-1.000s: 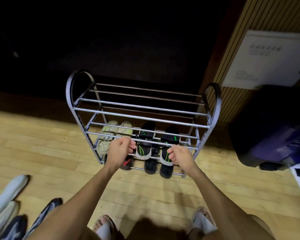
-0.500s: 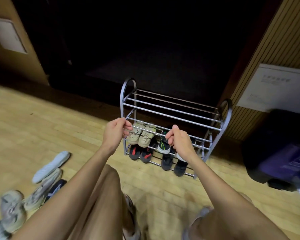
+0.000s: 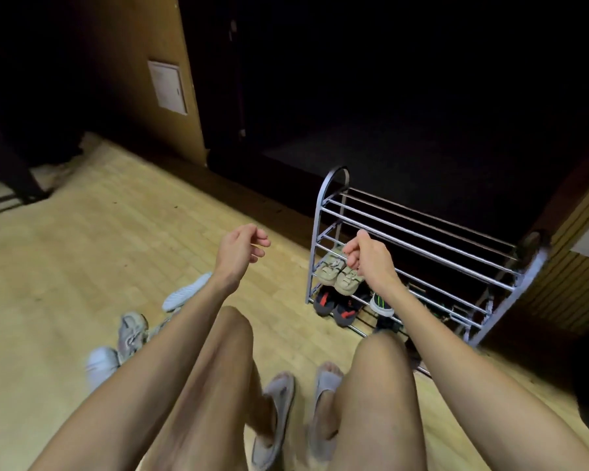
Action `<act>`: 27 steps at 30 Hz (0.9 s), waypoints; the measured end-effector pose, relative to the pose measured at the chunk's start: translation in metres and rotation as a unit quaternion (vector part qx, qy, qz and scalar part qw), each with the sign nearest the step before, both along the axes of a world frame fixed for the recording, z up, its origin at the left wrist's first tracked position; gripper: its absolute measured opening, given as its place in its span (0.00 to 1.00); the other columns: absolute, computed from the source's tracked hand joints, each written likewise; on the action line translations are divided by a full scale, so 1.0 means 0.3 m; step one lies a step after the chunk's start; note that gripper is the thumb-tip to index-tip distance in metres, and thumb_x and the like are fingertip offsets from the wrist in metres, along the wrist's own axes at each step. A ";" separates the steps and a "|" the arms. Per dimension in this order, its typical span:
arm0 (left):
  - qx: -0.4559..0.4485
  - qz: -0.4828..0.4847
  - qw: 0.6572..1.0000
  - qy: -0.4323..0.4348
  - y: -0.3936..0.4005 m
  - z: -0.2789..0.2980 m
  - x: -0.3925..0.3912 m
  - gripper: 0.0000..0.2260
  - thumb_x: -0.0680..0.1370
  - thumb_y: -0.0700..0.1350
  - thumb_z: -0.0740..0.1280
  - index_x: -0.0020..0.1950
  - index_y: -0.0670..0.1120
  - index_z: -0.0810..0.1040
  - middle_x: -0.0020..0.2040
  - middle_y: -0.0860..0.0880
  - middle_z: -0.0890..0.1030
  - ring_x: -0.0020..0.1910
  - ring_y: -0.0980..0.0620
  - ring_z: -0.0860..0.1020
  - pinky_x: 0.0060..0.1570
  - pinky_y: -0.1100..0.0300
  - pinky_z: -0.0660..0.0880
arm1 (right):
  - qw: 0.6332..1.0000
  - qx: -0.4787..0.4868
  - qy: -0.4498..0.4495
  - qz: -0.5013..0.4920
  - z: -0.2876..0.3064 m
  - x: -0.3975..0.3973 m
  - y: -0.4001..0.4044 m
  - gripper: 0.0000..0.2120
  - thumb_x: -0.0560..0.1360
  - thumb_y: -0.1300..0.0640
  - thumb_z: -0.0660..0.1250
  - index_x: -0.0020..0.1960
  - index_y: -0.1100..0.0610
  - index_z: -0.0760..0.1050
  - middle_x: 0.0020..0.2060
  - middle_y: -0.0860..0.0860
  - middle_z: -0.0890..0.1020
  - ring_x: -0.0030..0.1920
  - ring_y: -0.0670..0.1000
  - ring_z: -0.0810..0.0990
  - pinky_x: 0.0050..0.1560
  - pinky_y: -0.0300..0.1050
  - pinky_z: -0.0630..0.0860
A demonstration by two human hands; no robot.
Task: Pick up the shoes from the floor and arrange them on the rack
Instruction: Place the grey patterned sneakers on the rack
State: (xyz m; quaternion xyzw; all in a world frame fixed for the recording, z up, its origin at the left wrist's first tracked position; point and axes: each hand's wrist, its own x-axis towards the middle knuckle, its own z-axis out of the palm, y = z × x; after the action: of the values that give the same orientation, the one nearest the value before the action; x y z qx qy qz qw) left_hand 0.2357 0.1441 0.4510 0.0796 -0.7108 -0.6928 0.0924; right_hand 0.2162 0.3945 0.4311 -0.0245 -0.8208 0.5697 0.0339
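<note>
Shoes on the floor (image 3: 130, 331) are what we need next, and they lie in a loose bunch low on our left side, down past our left knee. We can see a white shoe (image 3: 186, 292) lying on a slant, pointing up and to the right, and a grey shoe (image 3: 132, 329) just below it with its long side running mostly up and down. Another pale shoe (image 3: 102, 363) sits lower still; it is blurry. The rack (image 3: 422, 253) stands to our right, well apart from that bunch. It already has a tan pair (image 3: 337, 275) on a middle shelf and dark pairs under it, while the top shelf looks bare. Our left hand (image 3: 240, 249) is the nearer one to the floor shoes. It hangs in the air with its fingers loosely curled, and its grip has nothing in it. Our right hand (image 3: 371, 258) is up in front of the rack, fingers curled in more tightly, and we think its grip holds nothing too. We judge the left hand should drop down and to the left to take the white shoe first.
</note>
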 end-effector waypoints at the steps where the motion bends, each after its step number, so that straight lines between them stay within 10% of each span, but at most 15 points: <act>1: -0.002 0.008 1.000 -0.002 -0.017 0.008 0.007 0.13 0.80 0.45 0.57 0.42 0.45 0.78 0.38 0.48 0.82 0.29 0.55 0.73 0.31 0.62 0.67 | 1.000 -0.009 -0.002 0.010 0.009 -0.022 -0.022 0.25 0.81 0.44 0.50 0.41 0.55 0.81 0.30 0.50 0.79 0.34 0.49 0.76 0.42 0.49 0.72; 27: -0.068 0.110 0.972 -0.198 -0.704 -0.408 -0.023 0.14 0.82 0.45 0.57 0.46 0.42 0.80 0.40 0.45 0.82 0.32 0.51 0.74 0.32 0.60 0.68 | 0.974 -0.001 -0.153 0.167 -0.473 -0.314 -0.630 0.26 0.82 0.37 0.49 0.50 0.53 0.79 0.40 0.49 0.79 0.39 0.48 0.75 0.41 0.44 0.69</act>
State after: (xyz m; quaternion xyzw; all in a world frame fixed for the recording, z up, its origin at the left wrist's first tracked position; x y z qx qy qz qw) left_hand 0.2287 -0.0671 0.3286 0.2869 -0.7472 -0.5987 0.0306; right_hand 0.1220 0.2055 0.2892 0.0260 -0.8079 0.5578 -0.1883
